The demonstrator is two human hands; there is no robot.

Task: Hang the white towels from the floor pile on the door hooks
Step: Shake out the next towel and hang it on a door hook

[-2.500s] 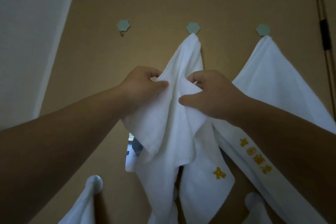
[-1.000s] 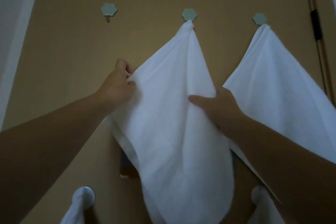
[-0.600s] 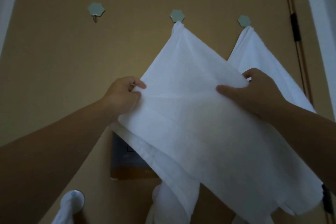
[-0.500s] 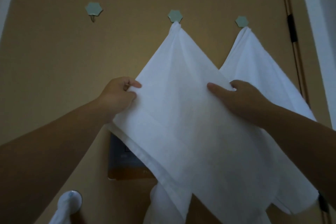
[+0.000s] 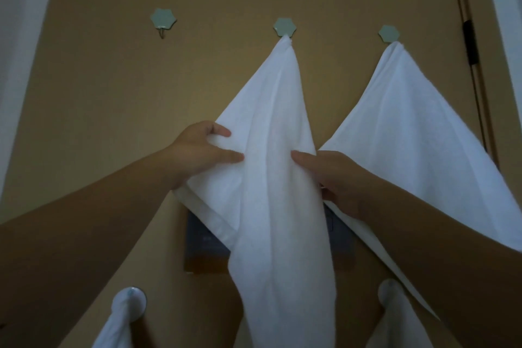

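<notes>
A white towel [image 5: 271,183] hangs by one corner from the middle green hexagonal hook [image 5: 284,26] on the brown door [image 5: 107,99]. My left hand [image 5: 203,152] grips the towel's left edge between thumb and fingers. My right hand [image 5: 333,175] holds its right edge, thumb in front, fingers hidden behind the cloth. A second white towel [image 5: 418,144] hangs from the right hook [image 5: 388,33]. The left hook [image 5: 163,19] is bare. Two more towels hang lower down: one on the round hook at lower left [image 5: 128,302] and one on the round hook at lower right [image 5: 391,295].
A dark sign [image 5: 203,246] is fixed to the door behind the middle towel. The door's hinge [image 5: 471,42] and frame run down the right side. A pale wall [image 5: 19,37] borders the door on the left.
My hands have come closer together, so the spread towel now hangs narrower and straighter. My right hand moved left and down, uncovering the right towel.
</notes>
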